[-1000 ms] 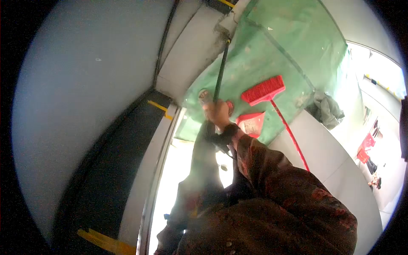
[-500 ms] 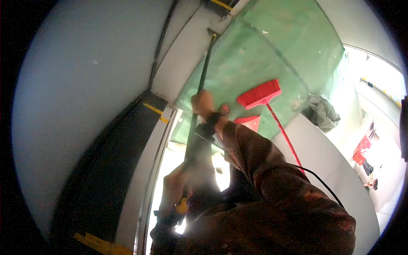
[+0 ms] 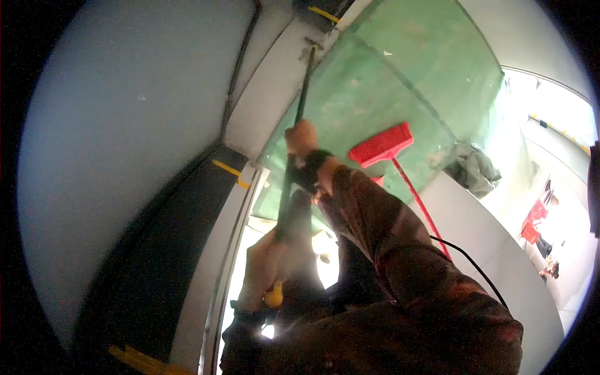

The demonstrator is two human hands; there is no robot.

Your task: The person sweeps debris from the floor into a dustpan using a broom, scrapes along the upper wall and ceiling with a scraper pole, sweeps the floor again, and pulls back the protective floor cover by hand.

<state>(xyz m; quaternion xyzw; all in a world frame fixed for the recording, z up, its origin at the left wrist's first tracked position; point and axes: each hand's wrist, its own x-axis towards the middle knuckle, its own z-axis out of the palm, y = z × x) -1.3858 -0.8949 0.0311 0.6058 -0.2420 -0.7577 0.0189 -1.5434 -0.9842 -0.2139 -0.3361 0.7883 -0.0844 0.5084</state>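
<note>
A long dark pole (image 3: 304, 94) runs from near my body up to a pale strip (image 3: 269, 81) beside a green floor sheet (image 3: 400, 47). Its far tip has a bit of yellow and meets the strip at a dark smudge; the kind of head is too small to tell. My right hand (image 3: 302, 137) is wrapped round the middle of the pole. Lower down, my left hand (image 3: 264, 259) grips it close to its yellow rounded end (image 3: 273, 295). Both hands are slightly blurred.
A red broom (image 3: 382, 144) lies on the sheet, its handle slanting down right. Grey crumpled cloth or plastic (image 3: 473, 169) sits at the sheet's edge. A large grey panel (image 3: 137, 112) stands left, above a dark strip with yellow tape (image 3: 225, 167). A black cable (image 3: 472, 265) curves at right.
Both hands and the pole have shifted a little up and forward. At the far tip the dark smudge looks larger. My right arm now covers most of a red object below the broom.
</note>
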